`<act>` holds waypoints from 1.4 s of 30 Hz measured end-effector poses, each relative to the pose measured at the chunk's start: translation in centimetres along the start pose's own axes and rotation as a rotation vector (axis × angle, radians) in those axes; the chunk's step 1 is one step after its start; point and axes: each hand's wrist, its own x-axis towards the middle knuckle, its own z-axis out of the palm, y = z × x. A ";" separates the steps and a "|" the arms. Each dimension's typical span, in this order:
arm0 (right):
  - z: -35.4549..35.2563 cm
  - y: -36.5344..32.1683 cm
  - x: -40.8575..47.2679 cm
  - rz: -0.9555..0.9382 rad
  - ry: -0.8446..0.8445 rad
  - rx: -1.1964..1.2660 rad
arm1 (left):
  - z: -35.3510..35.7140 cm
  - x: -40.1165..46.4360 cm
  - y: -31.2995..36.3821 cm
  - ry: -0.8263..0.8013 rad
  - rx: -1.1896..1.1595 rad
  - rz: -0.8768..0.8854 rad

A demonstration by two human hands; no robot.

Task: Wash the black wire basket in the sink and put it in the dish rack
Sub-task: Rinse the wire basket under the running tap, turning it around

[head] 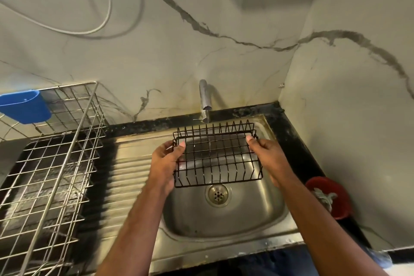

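Observation:
I hold the black wire basket [218,154] over the steel sink [257,215], right below the tap [205,102]. A thin stream of water runs from the tap through the basket's far part. My left hand [167,160] grips the basket's left side, thumb over the top rim. My right hand [267,154] grips its right side. The basket is held about level, open side up, above the drain [217,195]. The steel wire dish rack [51,163] stands on the counter to the left of the sink.
A blue plastic holder [25,105] hangs on the rack's far left rim. A red bowl [329,197] with a scrubber in it sits on the black counter edge at the right. The ribbed drainboard [132,170] lies between rack and basin. Marble walls close the back and right.

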 end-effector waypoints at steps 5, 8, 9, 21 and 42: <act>2.6 -0.4 1.3 -0.125 -0.038 -0.421 | -1.6 -1.1 0.3 0.023 -0.037 0.029; 4.6 -0.8 2.6 -0.134 -0.029 -0.446 | -2.9 -1.2 0.7 0.045 -0.115 0.004; 5.3 -1.0 3.0 -0.136 -0.031 -0.446 | -3.5 -1.1 0.9 0.058 -0.148 -0.008; 7.7 0.2 3.4 -0.131 -0.037 -0.284 | -5.4 -1.2 0.8 0.217 -0.185 -0.069; 7.9 2.5 7.3 -0.265 0.150 -0.650 | -1.5 1.9 -1.6 0.333 -0.138 -0.388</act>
